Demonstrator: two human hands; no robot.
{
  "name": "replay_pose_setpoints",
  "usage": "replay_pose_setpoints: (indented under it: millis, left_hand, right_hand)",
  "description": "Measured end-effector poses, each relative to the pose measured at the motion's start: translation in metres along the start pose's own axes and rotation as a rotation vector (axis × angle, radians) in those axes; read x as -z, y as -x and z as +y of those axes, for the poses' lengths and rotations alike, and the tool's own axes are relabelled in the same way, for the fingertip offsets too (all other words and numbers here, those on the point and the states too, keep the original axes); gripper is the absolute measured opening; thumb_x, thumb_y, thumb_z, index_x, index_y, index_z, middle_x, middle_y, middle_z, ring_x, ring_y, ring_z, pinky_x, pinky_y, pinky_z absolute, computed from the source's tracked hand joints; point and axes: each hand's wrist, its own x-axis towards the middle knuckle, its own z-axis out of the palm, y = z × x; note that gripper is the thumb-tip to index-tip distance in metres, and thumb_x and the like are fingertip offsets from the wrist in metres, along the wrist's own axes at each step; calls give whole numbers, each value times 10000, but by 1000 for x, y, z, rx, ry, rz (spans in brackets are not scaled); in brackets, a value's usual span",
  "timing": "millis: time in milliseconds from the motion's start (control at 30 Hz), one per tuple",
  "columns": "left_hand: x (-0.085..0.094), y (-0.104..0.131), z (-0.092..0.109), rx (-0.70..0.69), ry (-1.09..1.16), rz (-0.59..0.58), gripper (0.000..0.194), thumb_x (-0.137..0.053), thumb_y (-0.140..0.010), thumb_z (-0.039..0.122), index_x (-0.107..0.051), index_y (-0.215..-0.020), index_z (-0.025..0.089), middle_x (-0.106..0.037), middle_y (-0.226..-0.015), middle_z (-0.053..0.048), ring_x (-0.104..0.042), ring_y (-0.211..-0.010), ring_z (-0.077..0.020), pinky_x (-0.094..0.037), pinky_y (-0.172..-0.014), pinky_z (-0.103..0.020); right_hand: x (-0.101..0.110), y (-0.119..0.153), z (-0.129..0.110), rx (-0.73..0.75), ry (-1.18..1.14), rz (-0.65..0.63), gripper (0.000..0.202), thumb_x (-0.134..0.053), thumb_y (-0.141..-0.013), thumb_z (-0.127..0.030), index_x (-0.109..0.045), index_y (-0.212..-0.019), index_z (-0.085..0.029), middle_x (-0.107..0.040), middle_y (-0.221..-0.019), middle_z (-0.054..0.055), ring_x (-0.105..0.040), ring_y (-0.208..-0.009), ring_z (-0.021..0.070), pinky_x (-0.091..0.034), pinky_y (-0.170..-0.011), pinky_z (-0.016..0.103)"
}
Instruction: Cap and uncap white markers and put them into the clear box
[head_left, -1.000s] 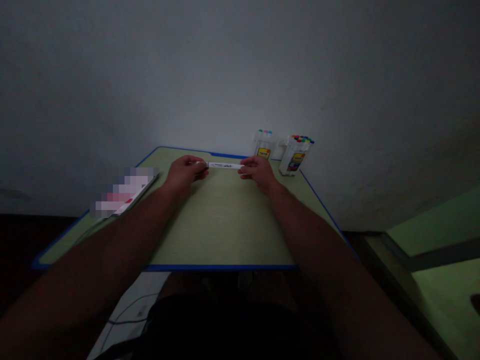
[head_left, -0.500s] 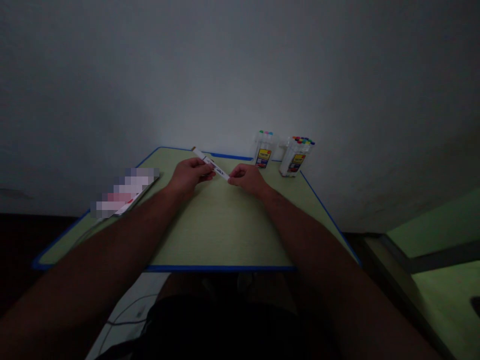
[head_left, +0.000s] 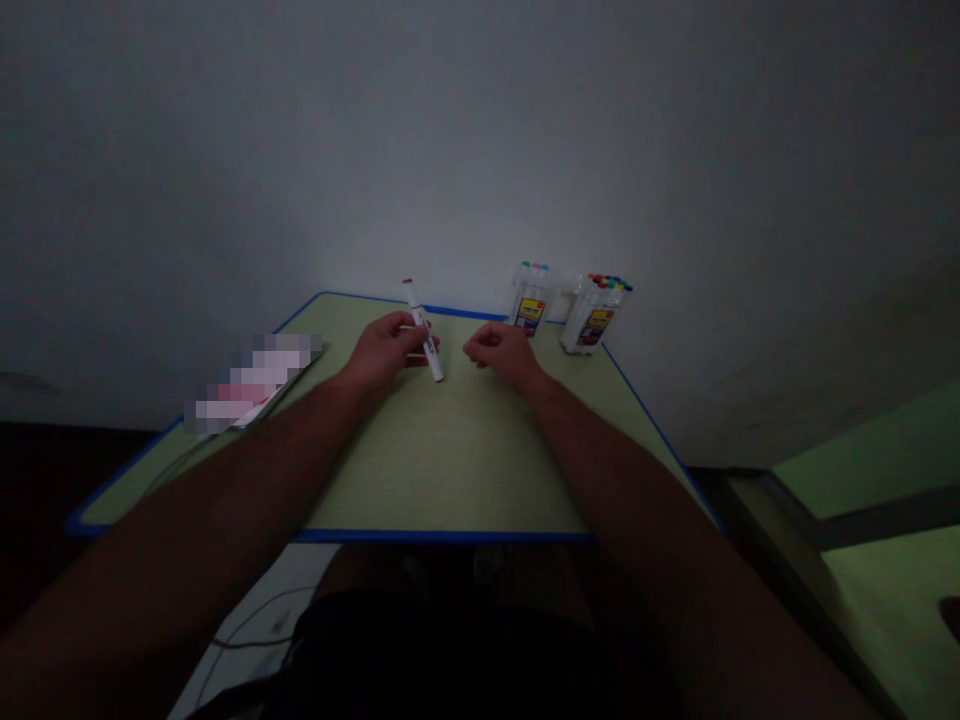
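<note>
My left hand (head_left: 382, 350) is closed around a white marker (head_left: 431, 352) with dark print and a brownish upper end. The marker tilts over the far middle of the table, its lower end pointing toward me. Apart from it, on the right, is my right hand (head_left: 502, 350). Its fingers are curled in toward the thumb, with nothing visible between them. Just behind that hand stands a clear marker case (head_left: 531, 300) with several coloured caps on top.
A fuller marker case (head_left: 596, 315) stands at the table's back right. On the left lies a flat, partly blurred object (head_left: 255, 385) with a cable (head_left: 176, 465). The pale green table (head_left: 450, 470) has blue edging, and the wall (head_left: 450, 150) rises behind it.
The right hand has let go of the marker's lower end and moved slightly right. In my left hand, the marker has swung to a steeper angle.
</note>
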Motion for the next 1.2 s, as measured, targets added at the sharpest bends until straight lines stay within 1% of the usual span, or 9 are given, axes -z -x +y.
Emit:
replay_pose_setpoints:
  millis: [233, 433, 533, 667, 767, 867, 1000, 1100, 1200]
  left_hand:
    - [0, 3, -1, 70, -96, -51, 211, -765, -745, 286, -711, -917, 175, -631, -687, -16, -587, -578, -136, -544, -578, -293]
    - [5, 1, -5, -24, -278, -102, 222, -751, -755, 340, -776, -917, 190, -628, -662, -27, -491, -468, -113, -353, -429, -237]
    - [6, 1, -4, -38, -371, -94, 217, -726, -753, 315, -803, -916, 195, -636, -633, -30, -483, -469, -120, -331, -435, -246]
    - [5, 1, -1, 0, -435, -109, 207, -710, -688, 200, -816, -866, 200, -635, -576, -25, -487, -475, -134, -341, -457, -259]
    - [5, 2, 3, -13, -422, -137, 257, -705, -646, 144, -812, -872, 203, -692, -646, -40, -530, -512, -145, -366, -481, -266]
    - [5, 3, 5, -32, -426, -105, 245, -719, -632, 124, -790, -854, 195, -718, -691, -48, -555, -531, -150, -391, -508, -274]
    - [8, 1, 4, -102, -485, -49, 98, -759, -660, 192, -727, -753, 186, -688, -645, -37, -575, -566, -155, -428, -579, -287]
    - [11, -2, 3, -144, -563, 0, 116, -769, -633, 205, -696, -722, 185, -662, -652, -13, -564, -591, -147, -423, -598, -284]
    - [13, -4, 4, -116, -537, 13, 156, -720, -598, 148, -677, -743, 184, -618, -632, 23, -530, -571, -135, -404, -578, -276]
  right_hand:
    - [2, -1, -7, -31, -134, 131, 166, -739, -758, -302, -606, -788, -206, -645, -626, -30, -577, -521, 96, -496, -511, 222]
    - [7, -1, -14, -68, -246, 138, 246, -735, -778, -329, -660, -987, -224, -678, -751, -18, -593, -576, 95, -512, -533, 232]
    - [8, 0, -14, -66, -268, 115, 231, -730, -786, -331, -685, -985, -222, -673, -757, -13, -588, -575, 93, -511, -529, 232]
    - [7, 0, -13, -68, -255, 79, 205, -742, -781, -343, -704, -933, -210, -669, -740, -13, -572, -555, 85, -513, -518, 227]
    - [7, -1, -10, -89, -247, 74, 195, -752, -772, -330, -704, -912, -203, -671, -715, -12, -575, -549, 89, -514, -510, 227]
    - [8, -2, -7, -103, -247, 82, 147, -745, -775, -303, -696, -860, -194, -670, -695, -8, -581, -548, 98, -517, -515, 236]
    - [9, -3, -6, -119, -247, 79, 105, -740, -782, -269, -686, -816, -186, -664, -672, -8, -576, -532, 99, -521, -522, 245]
    - [9, -2, -7, -140, -255, 73, 70, -726, -781, -223, -686, -820, -181, -665, -666, -14, -579, -530, 95, -512, -513, 233]
    - [10, -2, -8, -148, -263, 76, 58, -709, -792, -209, -688, -837, -180, -665, -657, -23, -580, -527, 87, -507, -510, 218]
